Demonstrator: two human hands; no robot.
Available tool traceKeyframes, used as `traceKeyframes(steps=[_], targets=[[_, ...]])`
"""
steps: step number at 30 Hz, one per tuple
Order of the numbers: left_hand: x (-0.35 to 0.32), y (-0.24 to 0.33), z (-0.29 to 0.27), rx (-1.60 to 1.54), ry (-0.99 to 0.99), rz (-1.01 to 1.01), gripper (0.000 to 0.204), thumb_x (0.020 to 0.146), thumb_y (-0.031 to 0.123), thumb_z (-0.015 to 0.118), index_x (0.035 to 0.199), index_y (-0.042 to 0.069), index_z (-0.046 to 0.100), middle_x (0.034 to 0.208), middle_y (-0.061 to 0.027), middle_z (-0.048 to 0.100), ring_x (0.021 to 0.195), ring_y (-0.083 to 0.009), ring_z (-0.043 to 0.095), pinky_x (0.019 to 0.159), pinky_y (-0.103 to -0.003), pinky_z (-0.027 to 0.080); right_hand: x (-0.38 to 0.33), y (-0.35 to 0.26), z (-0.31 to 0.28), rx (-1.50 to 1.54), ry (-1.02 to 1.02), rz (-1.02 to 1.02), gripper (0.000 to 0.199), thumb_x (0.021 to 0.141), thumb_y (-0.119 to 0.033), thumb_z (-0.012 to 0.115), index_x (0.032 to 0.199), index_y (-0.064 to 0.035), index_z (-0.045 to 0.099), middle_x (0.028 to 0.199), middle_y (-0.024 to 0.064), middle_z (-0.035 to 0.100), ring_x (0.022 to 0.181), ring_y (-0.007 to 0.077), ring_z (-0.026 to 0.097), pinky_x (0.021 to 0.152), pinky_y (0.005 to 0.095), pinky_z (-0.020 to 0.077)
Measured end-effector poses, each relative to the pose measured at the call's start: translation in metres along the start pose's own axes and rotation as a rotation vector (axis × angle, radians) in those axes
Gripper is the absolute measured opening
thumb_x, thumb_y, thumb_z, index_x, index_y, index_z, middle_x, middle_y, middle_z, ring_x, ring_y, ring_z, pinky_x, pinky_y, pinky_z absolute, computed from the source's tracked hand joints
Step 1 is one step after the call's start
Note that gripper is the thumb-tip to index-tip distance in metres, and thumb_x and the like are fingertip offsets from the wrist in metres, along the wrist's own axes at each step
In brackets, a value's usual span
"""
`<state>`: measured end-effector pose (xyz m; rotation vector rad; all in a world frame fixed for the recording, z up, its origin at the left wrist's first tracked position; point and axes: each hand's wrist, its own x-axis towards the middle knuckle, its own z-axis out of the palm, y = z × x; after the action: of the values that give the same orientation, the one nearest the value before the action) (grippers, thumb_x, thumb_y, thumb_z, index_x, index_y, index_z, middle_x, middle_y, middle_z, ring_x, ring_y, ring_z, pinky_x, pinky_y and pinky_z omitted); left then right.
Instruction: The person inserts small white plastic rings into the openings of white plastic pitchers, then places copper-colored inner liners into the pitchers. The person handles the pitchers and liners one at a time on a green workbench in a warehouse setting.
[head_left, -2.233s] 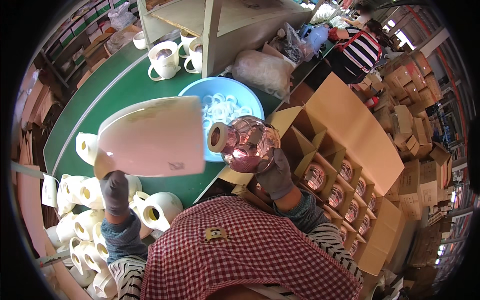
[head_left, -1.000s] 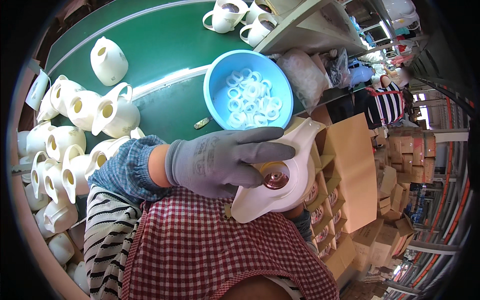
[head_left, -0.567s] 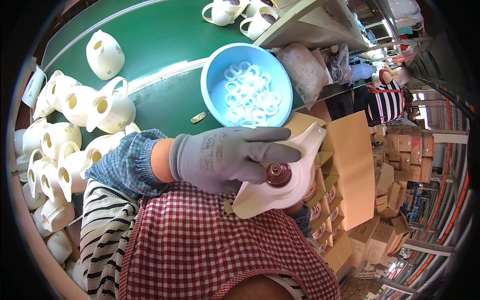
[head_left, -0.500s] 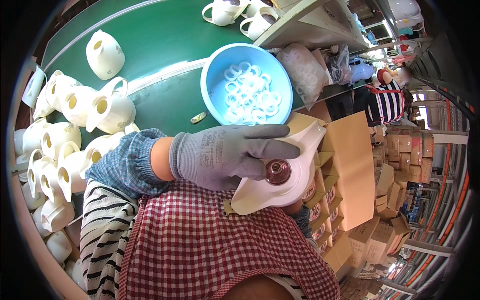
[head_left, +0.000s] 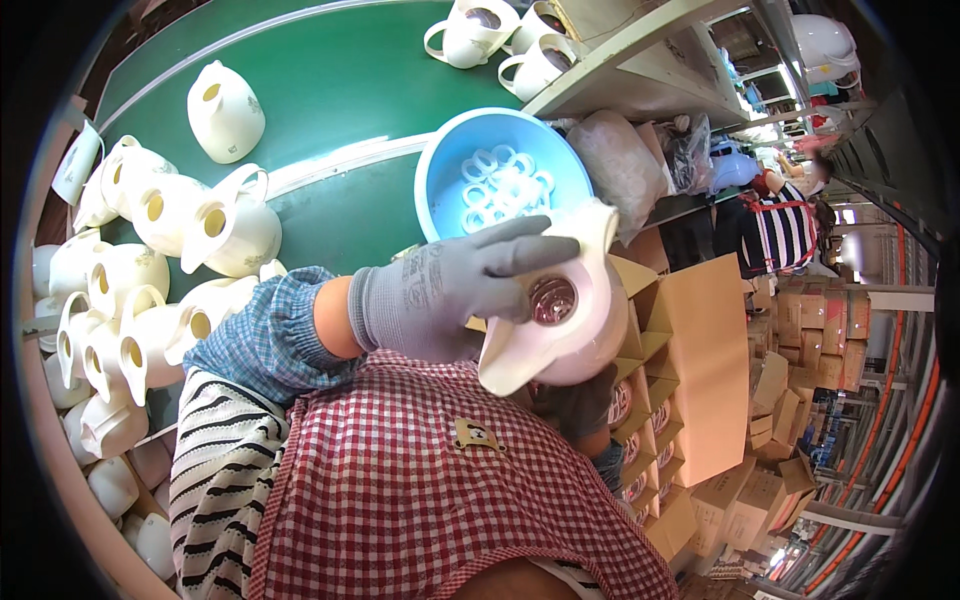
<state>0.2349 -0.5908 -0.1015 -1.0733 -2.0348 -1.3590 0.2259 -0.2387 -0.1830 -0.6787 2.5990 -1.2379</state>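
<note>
A white vacuum jug is tilted in front of my apron, with a shiny, reddish glass liner showing inside its round opening. My left hand, in a grey glove, grips the jug's rim beside that opening; two fingers stretch across the top and the others bend against the edge. Below the jug, my right hand in a dark glove holds it from underneath, mostly hidden by the jug's body. Just beyond my hands stands a light-blue basin with several white rings in it.
Several white jug shells crowd the left side, and one jug stands apart on the green table. At right is an open carton with dividers and glass liners. More jugs stand at the back. A person is farther right.
The jug has tilted, showing more of its rounded side, and the liner looks deeper in the opening. My left hand has shifted up slightly; more of my right hand shows below.
</note>
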Motion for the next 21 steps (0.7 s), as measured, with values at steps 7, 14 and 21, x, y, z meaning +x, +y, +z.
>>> traceKeyframes(steps=[7, 14, 21], targets=[[-0.026, 0.002, -0.043, 0.335, 0.288, -0.426, 0.072, 0.067, -0.002, 0.078, 0.135, 0.009, 0.055, 0.149, -0.0275, 0.040, 0.136, -0.0475, 0.045, 0.110, -0.047, 0.042, 0.143, -0.057, -0.020, -0.245, 0.216, -0.410, 0.051, 0.095, -0.021, 0.068, 0.136, 0.0037, 0.050, 0.124, 0.0194, 0.063, 0.109, 0.0364, 0.064, 0.093, 0.0405, 0.0525], [-0.072, 0.021, -0.064, 0.165, -0.004, -0.479, 0.063, 0.069, 0.009, 0.079, 0.129, 0.007, 0.059, 0.140, -0.0246, 0.051, 0.126, -0.0436, 0.053, 0.104, -0.047, 0.046, 0.394, -0.107, 0.043, -0.299, 0.048, -0.800, 0.055, 0.081, -0.021, 0.079, 0.132, -0.0131, 0.063, 0.144, 0.0164, 0.048, 0.119, 0.0344, 0.056, 0.098, 0.0406, 0.0505], [-0.115, 0.044, -0.076, 0.205, 0.029, -0.749, 0.051, 0.072, 0.012, 0.079, 0.120, 0.002, 0.064, 0.134, -0.0279, 0.055, 0.122, -0.0461, 0.056, 0.102, -0.047, 0.048, 0.490, -0.057, 0.128, -1.039, -0.139, -0.681, 0.072, 0.077, -0.026, 0.077, 0.142, -0.0428, 0.052, 0.154, 0.0020, 0.040, 0.120, 0.0341, 0.054, 0.102, 0.0435, 0.0512]])
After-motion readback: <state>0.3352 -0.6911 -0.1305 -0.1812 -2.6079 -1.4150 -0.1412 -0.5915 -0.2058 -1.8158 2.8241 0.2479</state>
